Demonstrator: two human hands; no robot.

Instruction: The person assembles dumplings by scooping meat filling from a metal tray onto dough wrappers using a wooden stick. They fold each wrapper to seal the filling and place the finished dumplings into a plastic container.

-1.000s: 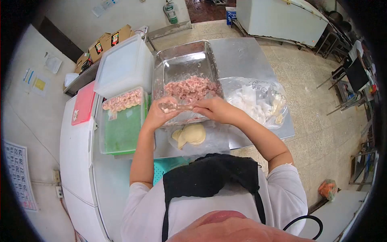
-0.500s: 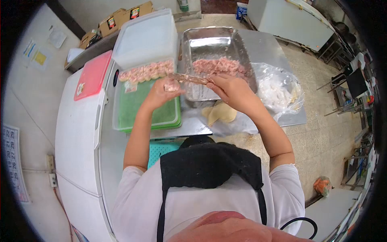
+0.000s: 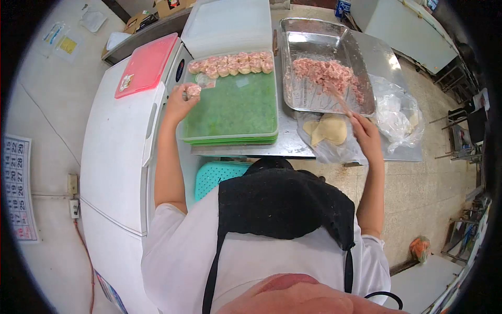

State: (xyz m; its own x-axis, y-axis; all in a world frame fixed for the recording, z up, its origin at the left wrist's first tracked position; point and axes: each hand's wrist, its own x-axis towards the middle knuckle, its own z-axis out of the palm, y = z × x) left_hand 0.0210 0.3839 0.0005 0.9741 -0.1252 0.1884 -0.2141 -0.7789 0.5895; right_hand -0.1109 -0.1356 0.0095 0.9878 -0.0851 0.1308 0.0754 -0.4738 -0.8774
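My left hand (image 3: 179, 106) pinches a filled dumpling (image 3: 194, 90) with pink meat on top, at the left edge of a green tray (image 3: 230, 112). Rows of similar dumplings (image 3: 232, 65) line the tray's far end. Near them lies a small whitish patch with a bit of meat. My right hand (image 3: 367, 138) grips a narrow spatula (image 3: 342, 103), its tip down in ground meat (image 3: 327, 75). That meat lies in a deep metal pan (image 3: 307, 37). Round, pale dough wrappers (image 3: 331, 129) rest on plastic just left of my right hand.
A stack of translucent lidded boxes (image 3: 227, 29) stands behind the tray. To the right lies a clear plastic bag (image 3: 398, 118) with white contents. A white freezer (image 3: 120, 131) with a red board (image 3: 149, 63) is at left; a turquoise basket (image 3: 209, 180) sits below the table.
My hands have moved apart. The left brought the dumpling to the tray's left side; the right lowered the spatula from beside the left hand into the meat. The view has shifted.
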